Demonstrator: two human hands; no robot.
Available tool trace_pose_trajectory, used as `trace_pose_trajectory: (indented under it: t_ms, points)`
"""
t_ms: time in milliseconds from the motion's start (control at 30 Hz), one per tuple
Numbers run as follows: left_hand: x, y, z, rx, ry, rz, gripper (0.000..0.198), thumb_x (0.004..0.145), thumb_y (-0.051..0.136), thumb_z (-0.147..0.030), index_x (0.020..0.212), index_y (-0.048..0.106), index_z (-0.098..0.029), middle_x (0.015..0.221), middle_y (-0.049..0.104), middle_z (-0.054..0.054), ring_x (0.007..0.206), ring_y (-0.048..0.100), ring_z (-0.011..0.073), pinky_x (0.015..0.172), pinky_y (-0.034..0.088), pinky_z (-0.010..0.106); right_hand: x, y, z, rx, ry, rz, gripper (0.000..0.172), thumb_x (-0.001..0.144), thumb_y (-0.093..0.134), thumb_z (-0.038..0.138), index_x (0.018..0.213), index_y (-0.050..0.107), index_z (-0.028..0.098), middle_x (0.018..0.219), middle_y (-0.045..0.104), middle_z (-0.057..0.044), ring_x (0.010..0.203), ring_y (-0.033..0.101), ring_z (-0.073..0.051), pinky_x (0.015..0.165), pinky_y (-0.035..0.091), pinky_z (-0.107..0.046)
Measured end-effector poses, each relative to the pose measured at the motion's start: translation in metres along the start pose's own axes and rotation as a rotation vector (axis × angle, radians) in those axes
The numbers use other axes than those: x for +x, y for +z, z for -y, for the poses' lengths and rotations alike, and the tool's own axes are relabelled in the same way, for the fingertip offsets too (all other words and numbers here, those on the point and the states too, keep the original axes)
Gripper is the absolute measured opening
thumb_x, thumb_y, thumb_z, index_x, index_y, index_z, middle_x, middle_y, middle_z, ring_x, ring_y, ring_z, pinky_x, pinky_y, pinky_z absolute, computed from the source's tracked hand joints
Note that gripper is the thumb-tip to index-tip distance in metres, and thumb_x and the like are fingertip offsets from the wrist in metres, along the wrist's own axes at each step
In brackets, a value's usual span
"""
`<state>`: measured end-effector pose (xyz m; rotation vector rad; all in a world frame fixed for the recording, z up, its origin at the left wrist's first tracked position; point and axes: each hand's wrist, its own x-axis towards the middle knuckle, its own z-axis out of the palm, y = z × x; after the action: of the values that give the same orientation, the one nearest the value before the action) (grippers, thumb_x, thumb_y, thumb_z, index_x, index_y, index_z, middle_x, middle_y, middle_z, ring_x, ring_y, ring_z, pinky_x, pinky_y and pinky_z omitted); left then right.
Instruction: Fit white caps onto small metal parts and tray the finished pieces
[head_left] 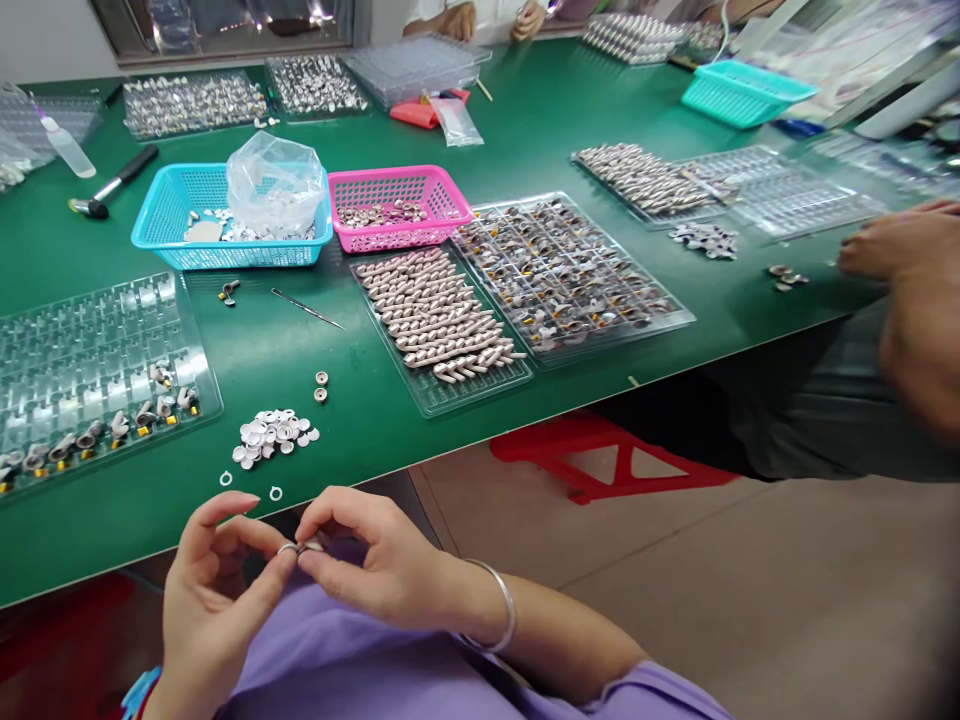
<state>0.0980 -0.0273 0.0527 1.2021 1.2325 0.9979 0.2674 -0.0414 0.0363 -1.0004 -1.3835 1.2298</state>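
Note:
My left hand and my right hand meet just below the near edge of the green table. Both pinch one small silvery part between thumb and fingertips. A silver bangle sits on my right wrist. A pile of small white rings lies on the table just beyond my hands, with two loose rings nearer the edge. A clear tray at the left holds a row of small fitted parts along its front.
A blue basket with a plastic bag and a pink basket stand mid-table. Two trays of small metal parts lie right of centre. A co-worker's hand rests at the right edge. A red stool stands below.

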Motion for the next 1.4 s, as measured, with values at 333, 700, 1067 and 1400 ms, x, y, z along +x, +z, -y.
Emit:
trace_pose_trajectory:
  t_ms: [333, 700, 1067, 1400]
  points:
    - [0.001, 0.01, 0.001, -0.05, -0.046, 0.003, 0.045, 0.069, 0.084, -0.036, 0.107, 0.062, -0.026, 0.074, 0.076, -0.002, 0.07, 0.072, 0.0149, 0.069, 0.058, 0.021, -0.002, -0.006, 0.002, -0.126, -0.181, -0.108, 0.004, 0.083, 0.059, 0.016, 0.085, 0.061, 0.017, 0.072, 0.055, 0.0, 0.062, 0.05, -0.01, 0.061, 0.046, -0.021]
    - [0.005, 0.0, 0.01, 0.111, 0.492, 0.151, 0.048, 0.074, 0.071, 0.002, 0.112, 0.06, -0.025, 0.088, 0.079, -0.003, 0.08, 0.076, 0.0163, 0.078, 0.062, 0.024, -0.002, -0.005, 0.0, -0.155, -0.223, -0.155, 0.008, 0.075, 0.056, 0.011, 0.078, 0.058, 0.018, 0.072, 0.056, 0.0, 0.061, 0.051, -0.01, 0.055, 0.045, -0.019]
    - [0.014, 0.012, 0.007, 0.244, 0.373, 0.111, 0.034, 0.077, 0.073, -0.009, 0.103, 0.058, -0.024, 0.079, 0.076, -0.004, 0.073, 0.073, 0.0133, 0.073, 0.059, 0.022, 0.0, -0.017, -0.008, -0.011, -0.003, -0.115, 0.005, 0.081, 0.06, 0.021, 0.084, 0.059, 0.017, 0.076, 0.056, 0.0, 0.065, 0.052, -0.01, 0.061, 0.046, -0.021]
    - [0.101, 0.029, -0.007, 0.91, 0.594, 0.243, 0.022, 0.091, 0.057, -0.04, 0.086, 0.071, -0.023, 0.08, 0.074, 0.002, 0.069, 0.066, 0.0182, 0.065, 0.052, 0.03, 0.009, -0.045, -0.016, -0.134, 0.093, -0.351, 0.005, 0.081, 0.057, 0.02, 0.076, 0.056, 0.018, 0.069, 0.053, 0.002, 0.061, 0.048, -0.01, 0.058, 0.04, -0.023]
